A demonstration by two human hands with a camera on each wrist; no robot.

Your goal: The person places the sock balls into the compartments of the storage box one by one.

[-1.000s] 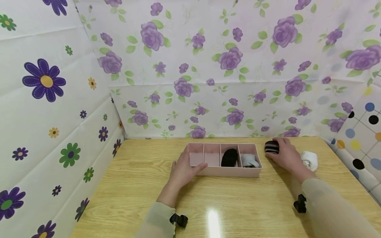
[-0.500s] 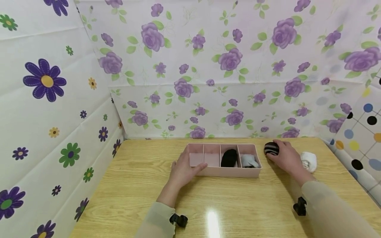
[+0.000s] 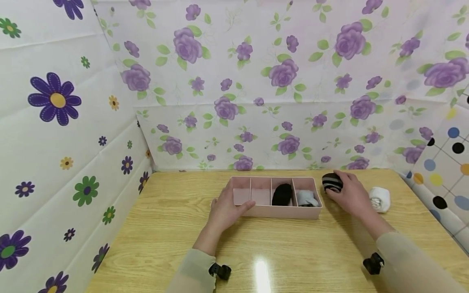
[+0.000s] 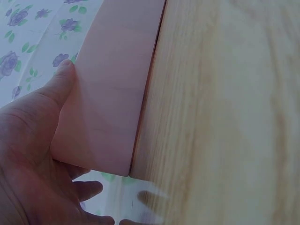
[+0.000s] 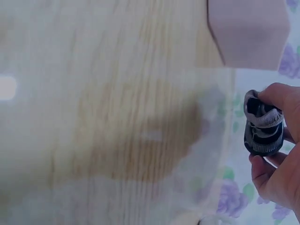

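A pink divided storage box (image 3: 282, 211) stands near the back of the table, with a row of compartments. My left hand (image 3: 224, 207) holds its left front corner, the thumb (image 4: 65, 77) over the rim and the fingers round the end. To the right of the box, my right hand (image 3: 351, 194) pinches a rolled pair of black and grey striped socks (image 3: 331, 183) between thumb and fingers. The right wrist view shows the folded opening of these striped socks (image 5: 263, 133). A black sock roll (image 3: 282, 195) and a light grey sock roll (image 3: 307, 198) lie in the two right compartments.
A white rolled sock (image 3: 380, 199) lies on the wooden table (image 3: 293, 252), close behind my right wrist. Flowered sheeting (image 3: 227, 138) rises right behind the table's back edge, with more sheeting at both sides.
My right hand has shifted slightly left with the striped socks, and they have turned a little in its fingers. The left hand and the box have stayed put.
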